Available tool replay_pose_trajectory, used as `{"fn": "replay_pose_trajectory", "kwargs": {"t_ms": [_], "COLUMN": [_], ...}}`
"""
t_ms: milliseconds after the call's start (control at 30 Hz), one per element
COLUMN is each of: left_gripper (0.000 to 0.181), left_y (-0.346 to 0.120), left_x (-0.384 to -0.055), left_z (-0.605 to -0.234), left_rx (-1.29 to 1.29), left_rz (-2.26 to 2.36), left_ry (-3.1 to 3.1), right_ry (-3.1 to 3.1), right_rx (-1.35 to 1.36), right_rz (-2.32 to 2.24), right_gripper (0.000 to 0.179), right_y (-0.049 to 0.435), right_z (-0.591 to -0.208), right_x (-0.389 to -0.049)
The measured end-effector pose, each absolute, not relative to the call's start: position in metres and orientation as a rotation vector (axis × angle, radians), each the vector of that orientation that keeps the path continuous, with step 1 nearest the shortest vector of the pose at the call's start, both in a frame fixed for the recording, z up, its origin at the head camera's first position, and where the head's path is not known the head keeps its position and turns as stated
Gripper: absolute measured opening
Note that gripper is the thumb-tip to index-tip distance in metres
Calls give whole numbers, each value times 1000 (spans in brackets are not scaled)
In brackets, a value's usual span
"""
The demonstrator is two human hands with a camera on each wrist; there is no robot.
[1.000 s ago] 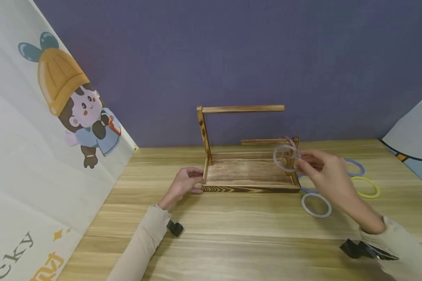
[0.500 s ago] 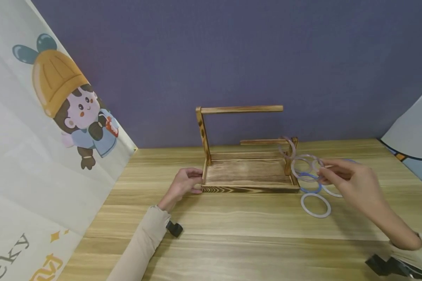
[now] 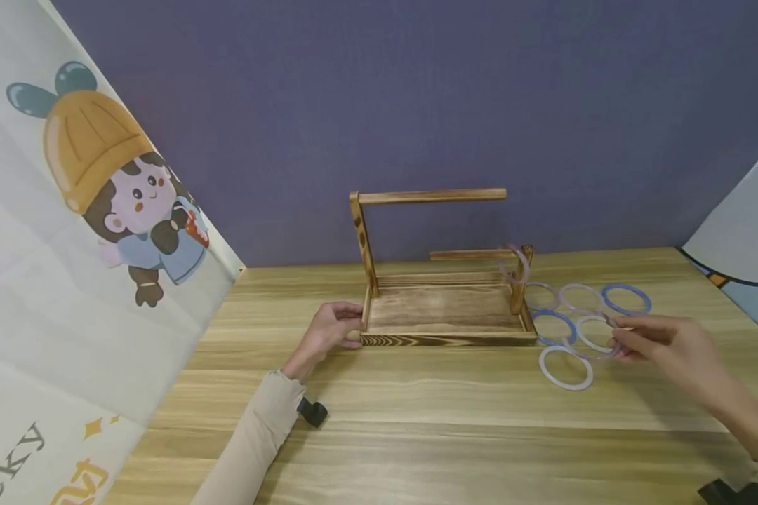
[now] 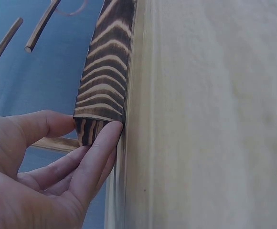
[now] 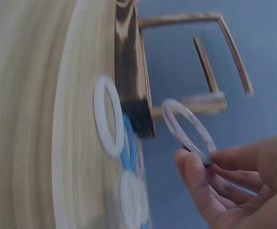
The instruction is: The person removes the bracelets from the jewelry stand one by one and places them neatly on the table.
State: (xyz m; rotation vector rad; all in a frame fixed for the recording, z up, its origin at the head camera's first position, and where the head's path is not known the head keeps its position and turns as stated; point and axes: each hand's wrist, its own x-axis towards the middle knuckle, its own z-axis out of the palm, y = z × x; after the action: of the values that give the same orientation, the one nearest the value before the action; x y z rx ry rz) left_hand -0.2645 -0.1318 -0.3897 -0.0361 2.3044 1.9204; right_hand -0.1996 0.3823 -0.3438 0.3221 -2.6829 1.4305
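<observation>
My left hand (image 3: 333, 326) grips the front left corner of a wooden bangle stand (image 3: 448, 340), its thumb and fingers pinching the dark-grained end of the front rail (image 4: 102, 81). My right hand (image 3: 676, 351) pinches a translucent purplish bangle (image 5: 203, 133) between thumb and fingers, to the right of the stand. In the head view this bangle overlaps the loose ones on the table. Another purplish bangle (image 3: 526, 266) hangs on the stand's lower bar (image 3: 467, 255), by the right post. The upper bar (image 3: 436, 196) carries nothing.
Beside the stand's right end lie several bangles: a white one (image 3: 571, 387) in front, a blue one (image 3: 574, 330), a second white one (image 3: 580, 335), a pale one (image 3: 580, 285) and a farther blue one (image 3: 628, 312). A dark blue wall (image 3: 290, 140) stands behind the table.
My right hand has moved right and nearer to me, away from the stand, carrying the purplish bangle. The yellow bangle has gone out of sight. My left hand stays on the stand's corner.
</observation>
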Motion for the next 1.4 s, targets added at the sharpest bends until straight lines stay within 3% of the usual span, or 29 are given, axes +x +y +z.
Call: {"fn": "replay_pose_trajectory", "kwargs": {"t_ms": [100,333,600,800,1067,1400], "left_gripper": [31,31,31,32,34,33], "left_y": [-131,-132,-134,-133,-132,-132], "left_x": [-264,-264,-265,-265,-266,-266], "left_z": [-391,-390,-388,-388,-387,-388], "left_rx": [-48,-36,-48,-41,-44,-30], "left_rz": [1924,1913,1907,1918,1907,1916], "left_ry": [2305,2309,2303,2283,2292,2278], "right_ry": [-2694,-2951,-3050,-3118,-3166,-3155], "right_rx": [347,292,361,207,112,139], "right_rz": [1508,1410,1516,1543,1213,918], "right_gripper": [21,43,38,37,37,27], "right_y": [400,426,445,447,434,420], "right_z": [-350,-358,-369,-373,-371,-374], "right_x": [-205,-208,-214,-216,-214,-210]}}
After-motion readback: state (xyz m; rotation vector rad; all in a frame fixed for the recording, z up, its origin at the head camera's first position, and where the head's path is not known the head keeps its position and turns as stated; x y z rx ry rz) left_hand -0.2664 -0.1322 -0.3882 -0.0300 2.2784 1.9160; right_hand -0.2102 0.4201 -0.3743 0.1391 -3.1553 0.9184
